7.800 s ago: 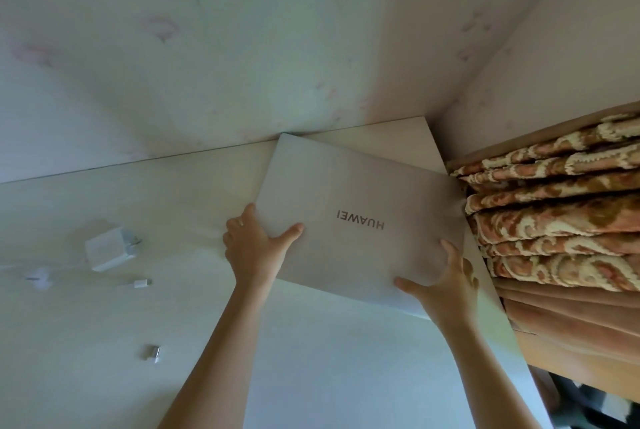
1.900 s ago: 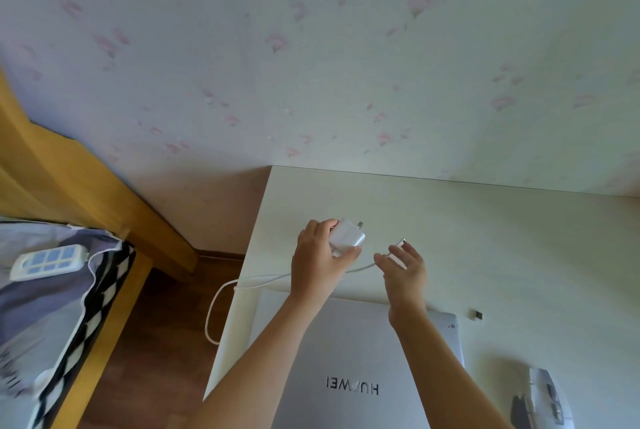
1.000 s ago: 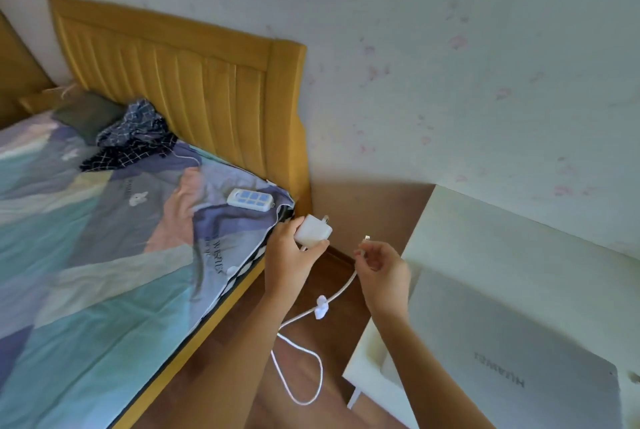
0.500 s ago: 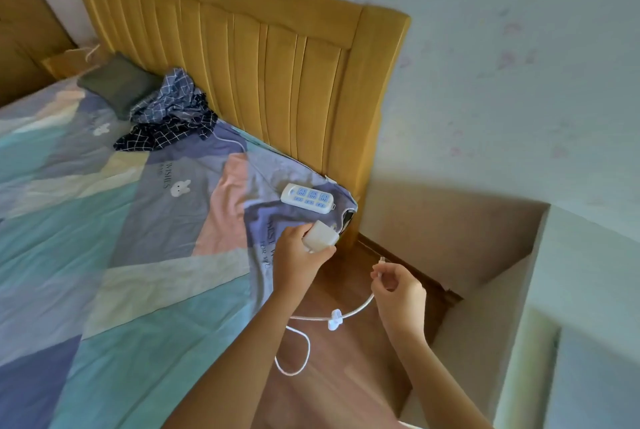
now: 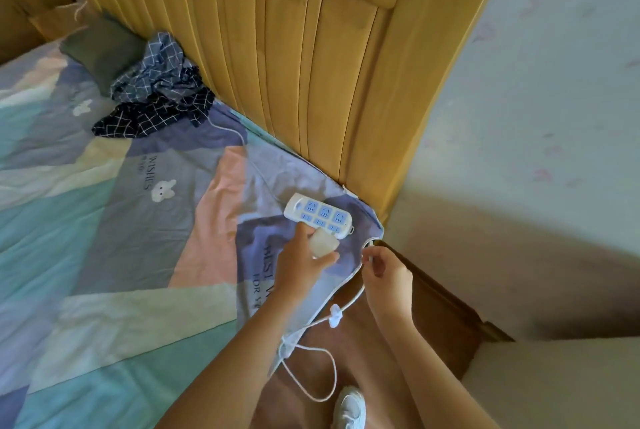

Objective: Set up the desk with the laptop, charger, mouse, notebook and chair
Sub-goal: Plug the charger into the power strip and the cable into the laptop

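Both hands are occupied: your left hand (image 5: 304, 264) is gripping the charger (image 5: 323, 243) brick just over the power strip (image 5: 318, 216) on the bed (image 5: 104, 255), your right hand (image 5: 386, 272) is pinching the cable (image 5: 349, 304) end. Prongs are probably facing down, though blurred; be squaring them to a socket and pressing straight.

Bare forearms, sleeveless to the frame edge.
White lace-up shoe (image 5: 350, 408) worn on one foot; nothing on either wrist.
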